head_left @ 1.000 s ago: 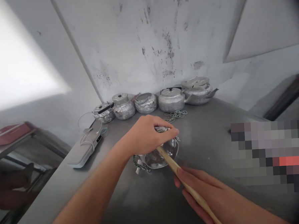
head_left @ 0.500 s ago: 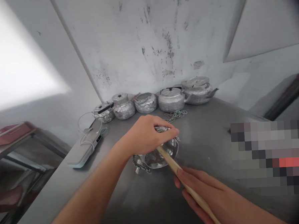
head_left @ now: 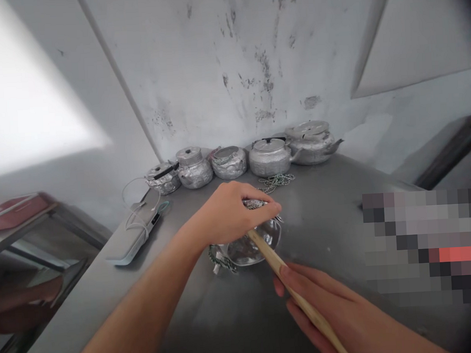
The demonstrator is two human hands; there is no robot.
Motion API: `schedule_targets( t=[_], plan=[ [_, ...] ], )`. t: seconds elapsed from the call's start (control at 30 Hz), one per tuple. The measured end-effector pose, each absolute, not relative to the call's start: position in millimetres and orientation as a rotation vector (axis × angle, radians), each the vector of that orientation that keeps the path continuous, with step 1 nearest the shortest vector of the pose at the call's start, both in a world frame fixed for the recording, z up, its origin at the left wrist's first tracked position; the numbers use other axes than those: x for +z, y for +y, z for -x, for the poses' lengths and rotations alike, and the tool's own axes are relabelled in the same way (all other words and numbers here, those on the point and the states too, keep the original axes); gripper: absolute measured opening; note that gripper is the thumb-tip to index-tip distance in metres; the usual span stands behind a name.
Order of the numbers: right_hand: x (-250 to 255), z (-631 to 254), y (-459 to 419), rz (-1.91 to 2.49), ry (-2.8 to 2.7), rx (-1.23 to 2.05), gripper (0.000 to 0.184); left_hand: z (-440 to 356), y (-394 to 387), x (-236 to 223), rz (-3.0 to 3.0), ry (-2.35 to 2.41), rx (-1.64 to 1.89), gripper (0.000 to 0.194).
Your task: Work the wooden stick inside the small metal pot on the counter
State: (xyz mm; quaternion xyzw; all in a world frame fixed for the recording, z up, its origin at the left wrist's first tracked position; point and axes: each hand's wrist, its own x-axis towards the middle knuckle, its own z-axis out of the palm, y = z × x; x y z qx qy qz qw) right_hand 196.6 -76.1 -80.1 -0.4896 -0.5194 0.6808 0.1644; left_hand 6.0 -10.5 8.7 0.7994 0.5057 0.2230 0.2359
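A shiny, crumpled metal vessel (head_left: 250,251) rests on the dark table in front of me. My left hand (head_left: 237,210) lies over its top, thumb and fingers closed on its upper part, where a patterned cord partly shows. In my right hand (head_left: 316,298) is a pale wooden stick (head_left: 269,252), gripped along its shaft and slanting up to the left. Its far end meets the vessel under my left palm, and the exact contact is hidden. A dark green and white cord (head_left: 222,261) hangs at the vessel's left side onto the table.
Several dented aluminium kettles and pots line the back, among them a lidded kettle (head_left: 270,158) and a big kettle (head_left: 313,143). Another cord (head_left: 277,182) lies before them. A power bank (head_left: 134,237) with a white cable is at left. A red container (head_left: 16,211) sits on a side shelf.
Both hands, the stick and the vessel look the same as before. At the lower left, a blurred brownish shape beside the table reaches farther right.
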Motion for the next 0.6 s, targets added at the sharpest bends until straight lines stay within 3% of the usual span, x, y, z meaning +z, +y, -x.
schedule_targets(
  t=[0.6],
  plan=[
    [-73.4, -194.7, -77.0, 1.383, -1.427, 1.987, 0.046, -6.0, -11.3, 10.0, -2.188, 1.382, 0.604, 0.033]
  ],
)
